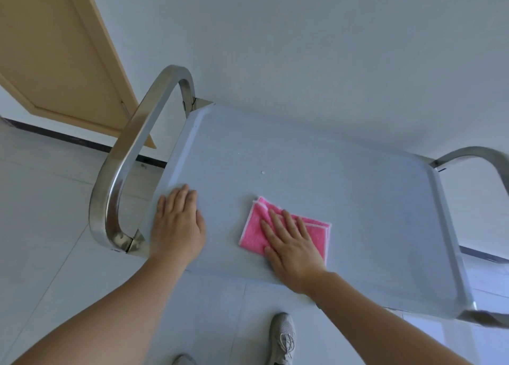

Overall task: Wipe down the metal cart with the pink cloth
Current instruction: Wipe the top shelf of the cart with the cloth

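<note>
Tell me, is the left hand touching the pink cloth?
Apart. The head view shows the left hand flat on the cart top near the handle, with bare metal between it and the cloth under the right hand.

Metal cart [344,188] top, folded pink cloth [254,231] flat near its front edge — small white speck [263,172] mid-surface

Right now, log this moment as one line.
step: wiping cart top | right hand: flat on pink cloth | left hand: flat on cart, bracing
</note>
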`<action>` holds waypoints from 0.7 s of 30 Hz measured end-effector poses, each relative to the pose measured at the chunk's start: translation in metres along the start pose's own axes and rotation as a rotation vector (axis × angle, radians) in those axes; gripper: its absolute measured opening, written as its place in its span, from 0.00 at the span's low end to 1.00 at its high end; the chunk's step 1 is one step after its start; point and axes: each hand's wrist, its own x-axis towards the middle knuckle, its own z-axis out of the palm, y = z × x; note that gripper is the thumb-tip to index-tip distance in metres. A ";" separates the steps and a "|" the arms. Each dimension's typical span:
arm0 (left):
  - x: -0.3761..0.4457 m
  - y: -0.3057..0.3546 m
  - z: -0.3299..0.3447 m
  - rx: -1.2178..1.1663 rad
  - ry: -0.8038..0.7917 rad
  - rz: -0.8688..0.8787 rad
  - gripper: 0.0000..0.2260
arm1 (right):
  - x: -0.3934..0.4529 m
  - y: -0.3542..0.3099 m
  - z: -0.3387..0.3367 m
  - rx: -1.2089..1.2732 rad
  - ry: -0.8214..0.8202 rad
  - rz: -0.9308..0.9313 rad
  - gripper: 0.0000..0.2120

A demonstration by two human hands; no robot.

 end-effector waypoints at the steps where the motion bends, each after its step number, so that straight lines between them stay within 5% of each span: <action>1: 0.001 0.001 0.000 0.014 -0.003 0.002 0.23 | -0.001 -0.001 0.000 0.000 0.000 -0.019 0.26; 21: 0.010 0.001 -0.006 0.036 -0.010 0.064 0.21 | 0.073 0.052 -0.023 -0.047 0.052 -0.047 0.27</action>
